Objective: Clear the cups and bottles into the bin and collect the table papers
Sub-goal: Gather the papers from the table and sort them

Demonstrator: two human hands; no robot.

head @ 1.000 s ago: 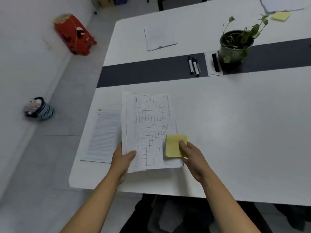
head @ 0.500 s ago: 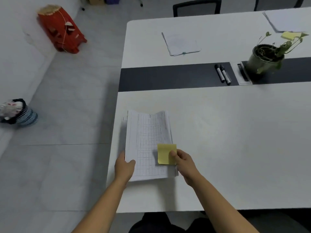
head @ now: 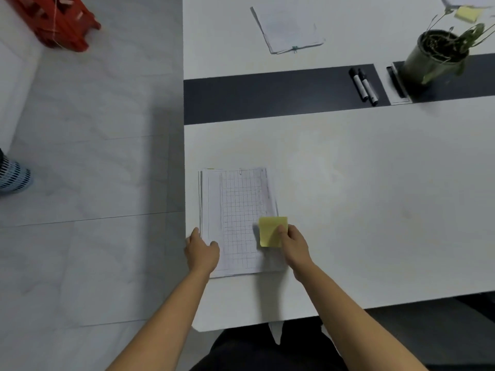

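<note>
A stack of white papers (head: 238, 210), a grid sheet on top, lies at the near left corner of the white table (head: 361, 196). My left hand (head: 202, 251) grips the stack's lower left edge, thumb on top. My right hand (head: 293, 246) holds a yellow sticky-note pad (head: 270, 230) against the stack's lower right part. Another clipped bundle of papers (head: 289, 29) lies on the far side of the table. A second yellow pad (head: 467, 13) and more paper (head: 466, 0) sit at the far right edge of the view.
A potted plant (head: 436, 57), two markers (head: 364, 85) and a cable slot (head: 397, 83) sit on the table's dark centre strip (head: 267, 95). On the floor to the left are a red object (head: 57, 22) and a patterned bin (head: 13, 176).
The grid sheet has been slid left onto the printed sheet, forming one squared stack. Both hands stayed on it, and my view shifted so the table sits further right.
</note>
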